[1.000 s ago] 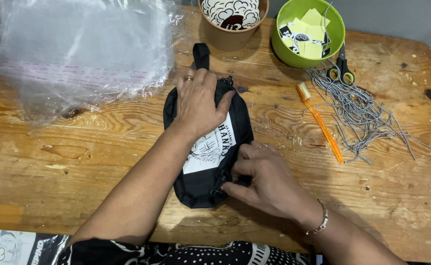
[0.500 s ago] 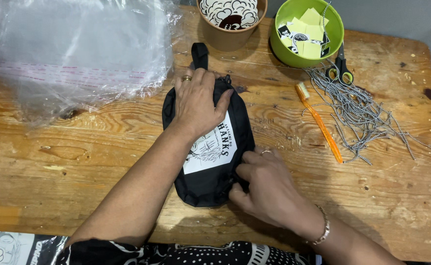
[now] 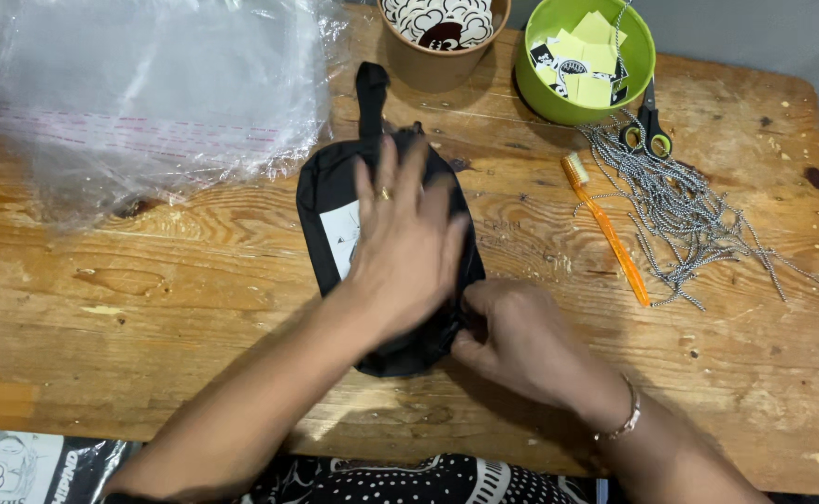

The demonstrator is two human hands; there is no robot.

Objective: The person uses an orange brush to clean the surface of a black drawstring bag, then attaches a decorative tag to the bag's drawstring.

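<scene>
A black fabric pouch [image 3: 323, 191] with a white printed label lies on the wooden table [image 3: 148, 289], its strap pointing away from me. My left hand [image 3: 407, 245] lies flat on top of the pouch with fingers spread, covering most of the label. My right hand [image 3: 512, 338] pinches the pouch's near right edge, fingers curled on the fabric; the part it grips is hidden.
A heap of clear plastic bags [image 3: 139, 93] lies at the far left. A brown paper cup [image 3: 439, 37] and a green bowl [image 3: 585, 61] of paper tags stand at the back. Scissors [image 3: 650, 126], an orange toothbrush [image 3: 607, 231] and several striped cords [image 3: 689, 219] lie at the right.
My left hand slid from the pouch's far end toward the middle and flattened over the label. The pouch shifted slightly away. My right hand stayed pinching the near right edge.
</scene>
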